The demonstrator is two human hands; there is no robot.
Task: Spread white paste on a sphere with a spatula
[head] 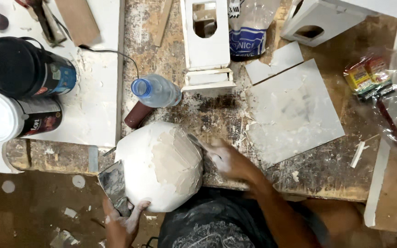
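Observation:
A white faceted ball-shaped piece, partly coated with beige filler, rests against the near edge of the worn workbench. My left hand is under its lower left side and grips a wide metal scraper smeared with filler. My right hand, blurred, holds a narrow putty knife whose blade touches the piece's upper right facet.
Two tins, one with a black lid and one with a white lid, lie on a white board at the left. A clear plastic bottle and a brown cylinder lie behind the piece. A grey square panel, white wooden boxes and wrapped brushes sit farther right.

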